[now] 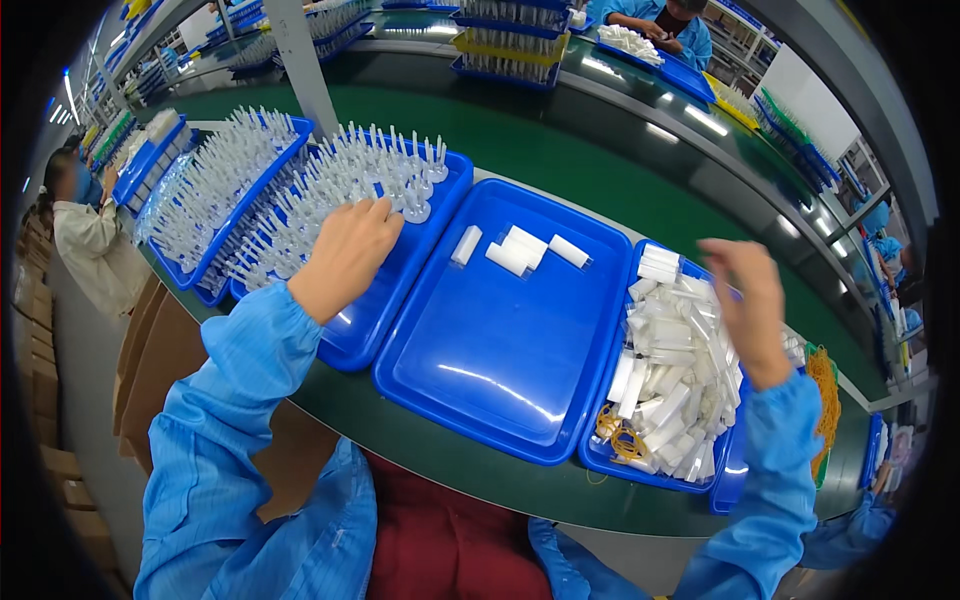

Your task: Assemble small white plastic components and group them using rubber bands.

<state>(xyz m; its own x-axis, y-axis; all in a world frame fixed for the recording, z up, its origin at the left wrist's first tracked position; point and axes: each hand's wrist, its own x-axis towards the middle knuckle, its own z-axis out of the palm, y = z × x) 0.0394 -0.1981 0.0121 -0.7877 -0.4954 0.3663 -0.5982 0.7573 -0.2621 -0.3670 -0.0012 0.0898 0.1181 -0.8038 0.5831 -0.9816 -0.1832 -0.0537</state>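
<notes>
My left hand point(355, 250) reaches over a blue tray of clear plastic stemmed pieces point(350, 170), most standing upright. Its fingertips are drawn together beside the pieces at the tray's near right; whatever they grip is hidden. My right hand point(752, 305), slightly blurred, is raised over the far right side of a blue tray heaped with white, clear-wrapped packets point(668, 350). Its fingers are bent and apart, with nothing seen between them. Between my hands lies a blue tray point(470, 370) with several white packets point(517, 250) near its far side.
More stemmed pieces fill a blue tray point(220, 190) at the far left. Rubber bands point(628, 443) lie on the packets, and a larger heap of bands point(825, 410) sits at the right. A metal post point(300, 65) rises behind the trays. Beyond the green belt point(560, 140), a co-worker point(665, 30) handles white items.
</notes>
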